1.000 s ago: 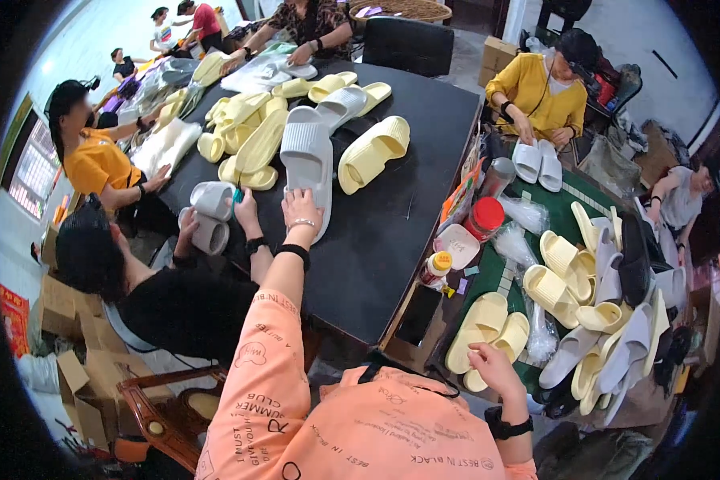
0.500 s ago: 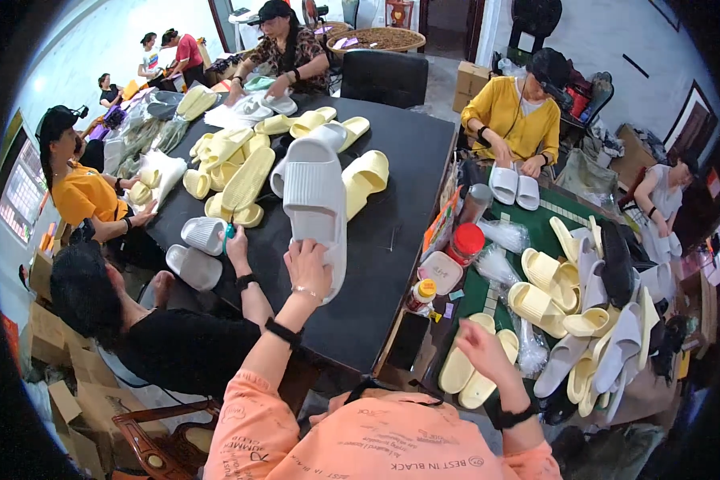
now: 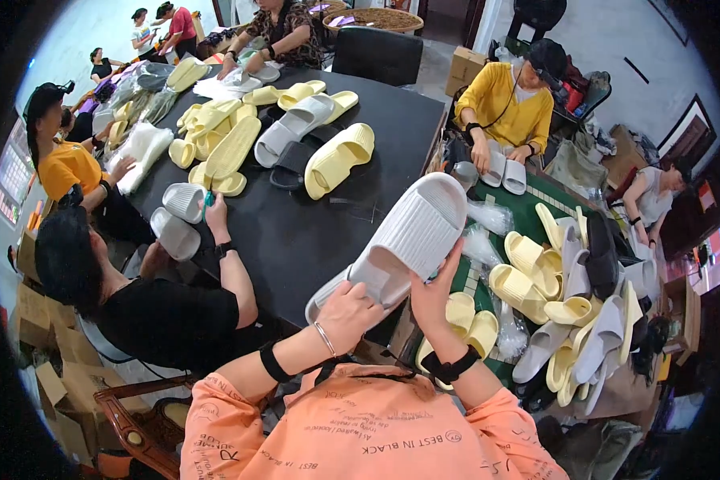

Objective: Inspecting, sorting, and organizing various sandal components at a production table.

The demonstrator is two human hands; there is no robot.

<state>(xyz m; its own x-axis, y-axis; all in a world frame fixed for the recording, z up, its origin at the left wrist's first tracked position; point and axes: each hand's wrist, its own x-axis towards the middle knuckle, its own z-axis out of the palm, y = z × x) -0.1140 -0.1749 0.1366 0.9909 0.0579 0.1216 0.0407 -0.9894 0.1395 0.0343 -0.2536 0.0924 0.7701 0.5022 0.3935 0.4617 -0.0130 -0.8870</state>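
Note:
A pale grey ridged slide slipper (image 3: pixel 412 232) is held up in front of me, tilted with its toe to the upper right. My left hand (image 3: pixel 349 314) grips it at the heel end, fingers closed over the edge by the footbed. My right hand (image 3: pixel 438 290) holds the slipper's right side, just below the strap, with the fingers partly hidden. Beyond it on the black table lie another grey slipper (image 3: pixel 294 128), a black slipper (image 3: pixel 290 166) and a yellow slipper (image 3: pixel 340 160).
Yellow slippers (image 3: pixel 228 152) are heaped farther left on the table. A co-worker's hand (image 3: pixel 214 214) with a green-handled tool is near two grey slippers. At the right, a green-topped table (image 3: pixel 482 298) bears yellow, grey and black slippers. A person in yellow (image 3: pixel 504 104) handles grey slippers.
The grey slipper has swung right and closer to me, its toe now pointing upper right. My right hand has risen from the right table and taken hold of it.

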